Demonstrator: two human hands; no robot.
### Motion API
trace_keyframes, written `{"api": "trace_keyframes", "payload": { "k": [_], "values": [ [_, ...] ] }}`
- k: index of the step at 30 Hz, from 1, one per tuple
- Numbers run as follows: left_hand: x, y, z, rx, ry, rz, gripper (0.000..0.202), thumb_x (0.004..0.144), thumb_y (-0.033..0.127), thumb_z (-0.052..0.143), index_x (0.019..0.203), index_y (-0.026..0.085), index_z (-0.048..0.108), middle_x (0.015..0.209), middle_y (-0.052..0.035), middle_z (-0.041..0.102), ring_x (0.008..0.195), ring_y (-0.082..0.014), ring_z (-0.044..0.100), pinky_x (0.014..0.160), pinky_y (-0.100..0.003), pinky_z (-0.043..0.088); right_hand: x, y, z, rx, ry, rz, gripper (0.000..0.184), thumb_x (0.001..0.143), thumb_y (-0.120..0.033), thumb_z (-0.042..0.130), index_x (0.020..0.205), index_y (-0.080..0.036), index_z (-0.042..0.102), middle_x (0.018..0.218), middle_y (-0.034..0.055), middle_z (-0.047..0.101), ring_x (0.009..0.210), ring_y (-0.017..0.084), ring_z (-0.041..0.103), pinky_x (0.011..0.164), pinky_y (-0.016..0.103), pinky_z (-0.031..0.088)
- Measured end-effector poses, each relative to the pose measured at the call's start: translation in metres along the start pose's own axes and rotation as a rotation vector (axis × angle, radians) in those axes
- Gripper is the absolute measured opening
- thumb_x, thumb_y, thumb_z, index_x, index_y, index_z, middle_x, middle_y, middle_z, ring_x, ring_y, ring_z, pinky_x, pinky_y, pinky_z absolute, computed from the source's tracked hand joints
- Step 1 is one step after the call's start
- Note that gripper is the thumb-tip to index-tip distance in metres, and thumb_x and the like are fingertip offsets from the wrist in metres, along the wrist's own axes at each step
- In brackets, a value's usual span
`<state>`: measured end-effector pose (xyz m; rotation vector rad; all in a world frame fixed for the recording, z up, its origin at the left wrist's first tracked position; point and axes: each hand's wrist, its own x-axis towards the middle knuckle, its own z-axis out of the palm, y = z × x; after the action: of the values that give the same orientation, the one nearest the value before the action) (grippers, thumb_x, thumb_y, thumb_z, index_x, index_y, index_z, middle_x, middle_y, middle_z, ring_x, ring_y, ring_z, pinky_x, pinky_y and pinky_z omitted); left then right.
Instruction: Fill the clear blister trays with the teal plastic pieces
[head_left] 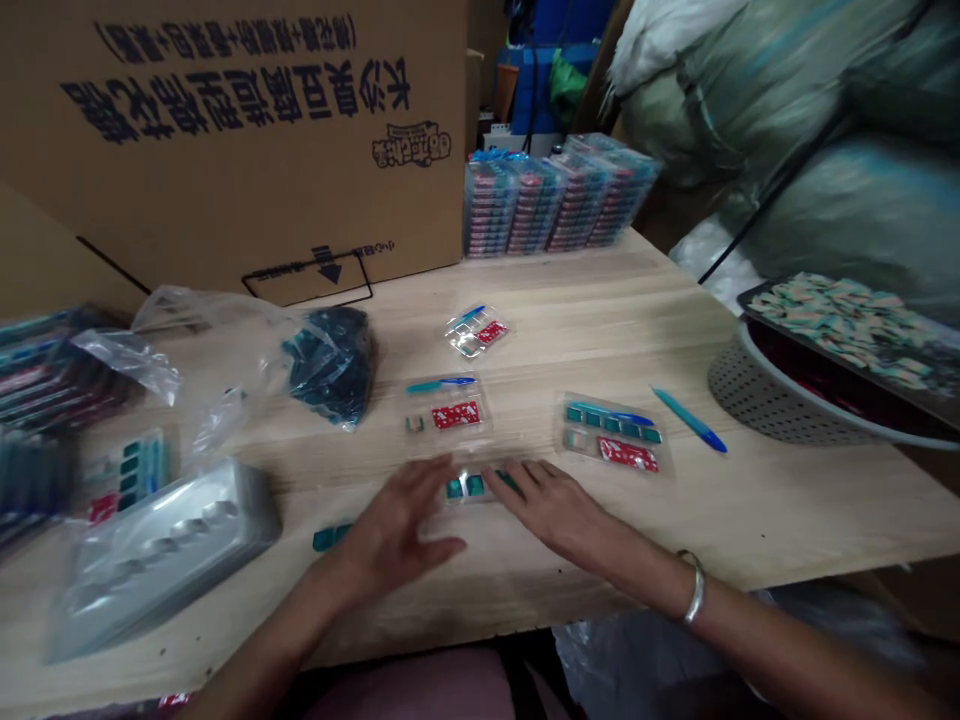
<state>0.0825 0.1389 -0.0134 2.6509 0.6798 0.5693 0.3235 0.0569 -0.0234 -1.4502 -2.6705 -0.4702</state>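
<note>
My left hand point(397, 530) lies flat on the wooden table point(675, 290), fingers spread, its fingertips at a clear plastic tray point(471, 487) holding teal tiles. My right hand point(551, 505), a silver bangle on its wrist, also lies flat with fingers stretched toward the same tray from the right. A loose teal piece point(330, 537) sits just left of my left hand. Beyond the hands lie a partly filled tray point(448, 410) with a red card and blue pen, a filled tray point(613, 432), and a small packed one point(475, 331).
A blue pen point(690, 420) lies loose at the right. A bag of teal tiles point(330, 365) and a stack of empty clear trays point(161, 550) sit left. Finished packs point(555, 195) are stacked at the back beside a cardboard box point(225, 130). A basket point(810, 400) under a board of tiles stands right.
</note>
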Motion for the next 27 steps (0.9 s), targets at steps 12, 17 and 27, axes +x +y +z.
{"api": "trace_keyframes", "payload": {
  "k": [12,17,27],
  "values": [
    [0.068,-0.077,-0.008,-0.181,0.31,-0.621,0.04,0.079,0.019,0.063,0.117,0.014,0.057,0.086,-0.0041,0.069,0.074,-0.0162,0.068,0.067,-0.026,0.054,0.108,0.088,0.033,0.79,0.244,0.417,0.048,0.079,-0.021,0.067,0.125,-0.019,0.051,0.112,0.0087,0.059,0.098,0.02,0.061,0.079,0.033,0.054],
    [0.078,-0.107,0.013,-0.056,0.248,-0.623,0.033,0.072,0.013,0.064,0.105,0.015,0.064,0.098,-0.0081,0.068,0.093,-0.0228,0.066,0.088,-0.035,0.052,0.119,0.093,0.07,0.666,0.138,0.409,0.015,0.08,-0.016,0.062,0.095,-0.019,0.066,0.101,0.0063,0.06,0.097,0.019,0.061,0.082,0.032,0.052],
    [0.057,-0.06,0.004,0.145,0.047,-0.309,0.028,0.08,0.014,0.059,0.108,0.018,0.061,0.114,-0.011,0.063,0.109,-0.0273,0.056,0.096,-0.046,0.047,0.137,0.143,0.061,0.314,-0.078,0.398,0.029,0.087,-0.005,0.045,0.11,-0.009,0.063,0.114,0.0188,0.065,0.109,0.026,0.058,0.093,0.038,0.043]
  ]
}}
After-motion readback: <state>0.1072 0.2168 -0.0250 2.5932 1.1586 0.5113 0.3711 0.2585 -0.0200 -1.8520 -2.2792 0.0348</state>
